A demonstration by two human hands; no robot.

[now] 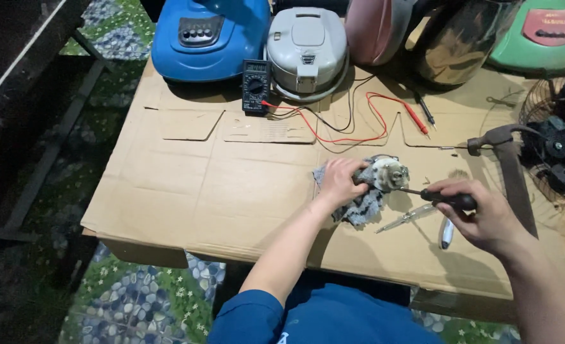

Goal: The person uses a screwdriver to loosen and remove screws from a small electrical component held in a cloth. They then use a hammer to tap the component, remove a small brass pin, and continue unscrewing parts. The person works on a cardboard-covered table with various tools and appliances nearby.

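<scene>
Left hand: the left hand [338, 181] is curled around the near side of a small motor [386, 173], fingers wrapped on its body, steadying it on the table.
Right hand: the right hand [483, 213] is closed in a grip around the black handle of a screwdriver [445, 198], thumb on top.
Motor: a round grey and metal piece, just right of the left hand and touching it, lying near the middle of the table on top of a rag.
Screwdriver: its thin shaft runs left from the right hand and its tip meets the motor's right side.
Rag: a crumpled grey cloth [362, 207] under the motor and under the left palm.
Table cover: flattened brown cardboard [199, 185] covers the work surface.
Beside the right hand: a clear-handled tester screwdriver [405, 219] and a small white and blue pen-like tool [447, 233] lie just below the screwdriver, apart from both hands.
Far side: a black meter [255, 86] with red and black leads [371, 118], well apart from the hands.
Back row: a blue appliance [209, 38] and a grey rice cooker [306, 54].
Right edge: a wire fan guard [553, 153].
</scene>
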